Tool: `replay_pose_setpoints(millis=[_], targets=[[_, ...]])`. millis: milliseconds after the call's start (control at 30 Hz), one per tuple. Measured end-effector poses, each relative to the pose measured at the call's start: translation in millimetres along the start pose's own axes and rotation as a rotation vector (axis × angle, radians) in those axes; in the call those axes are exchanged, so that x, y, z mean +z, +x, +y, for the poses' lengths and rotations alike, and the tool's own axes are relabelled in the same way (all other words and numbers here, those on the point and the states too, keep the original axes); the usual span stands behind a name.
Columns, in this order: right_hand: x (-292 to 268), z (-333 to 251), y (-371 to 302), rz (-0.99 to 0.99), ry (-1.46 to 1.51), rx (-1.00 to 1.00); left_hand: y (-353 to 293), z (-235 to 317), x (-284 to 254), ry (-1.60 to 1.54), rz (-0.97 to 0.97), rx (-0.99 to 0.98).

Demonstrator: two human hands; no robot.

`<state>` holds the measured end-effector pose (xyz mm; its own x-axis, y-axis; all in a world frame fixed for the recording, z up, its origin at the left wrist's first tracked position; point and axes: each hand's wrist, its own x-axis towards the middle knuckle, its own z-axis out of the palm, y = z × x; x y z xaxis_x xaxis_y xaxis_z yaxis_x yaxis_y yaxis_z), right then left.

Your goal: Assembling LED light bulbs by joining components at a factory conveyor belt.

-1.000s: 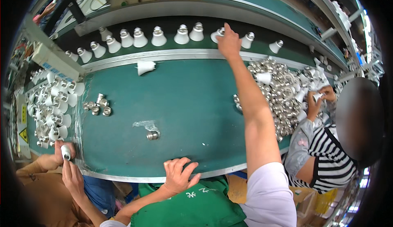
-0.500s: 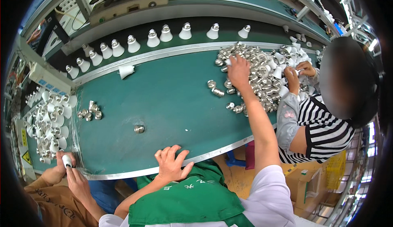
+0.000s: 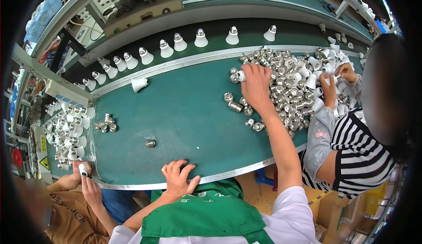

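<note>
My right hand (image 3: 256, 85) reaches over the left edge of a big pile of silvery metal screw caps (image 3: 288, 92). Its fingers are closed on a light bulb housing (image 3: 241, 75), white with a metal cap end pointing left; most of it is hidden under the hand. My left hand (image 3: 179, 180) rests at the front edge of the green work surface (image 3: 211, 147), fingers spread, holding nothing. Ahead of it lies a single screw cap (image 3: 150, 143). More loose caps (image 3: 235, 106) lie just below my right hand.
White bulb housings with caps (image 3: 166, 49) stand in a row on the belt behind the metal rail. One housing (image 3: 139, 84) lies near the rail; a cap cluster (image 3: 105, 123) lies left. Co-workers' hands (image 3: 327, 88) (image 3: 88, 180) handle white housings at both sides. Capped housings (image 3: 68, 134) crowd the far left.
My right hand has shifted slightly down and left, and the bulb housing now shows at its left side. My left hand stays at the front edge. The whole view has shifted slightly.
</note>
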<state>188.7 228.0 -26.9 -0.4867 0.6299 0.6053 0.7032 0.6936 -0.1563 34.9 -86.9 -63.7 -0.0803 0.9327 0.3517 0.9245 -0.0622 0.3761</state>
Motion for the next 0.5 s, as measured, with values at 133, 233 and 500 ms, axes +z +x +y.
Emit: replay_pose_setpoints(millis=[133,233,500], targets=[[-33,-38,-14,-0.064,0.319,0.09,13,5,-6,-0.189,0.053,-0.067],[-45,-65,-36,-0.262,0.881,0.189,57,27,-7,-0.82,-0.033,-0.341],[-74,-28,-26,-0.093,0.815,0.294,106,26,13,-1.949,-0.13,-0.843]])
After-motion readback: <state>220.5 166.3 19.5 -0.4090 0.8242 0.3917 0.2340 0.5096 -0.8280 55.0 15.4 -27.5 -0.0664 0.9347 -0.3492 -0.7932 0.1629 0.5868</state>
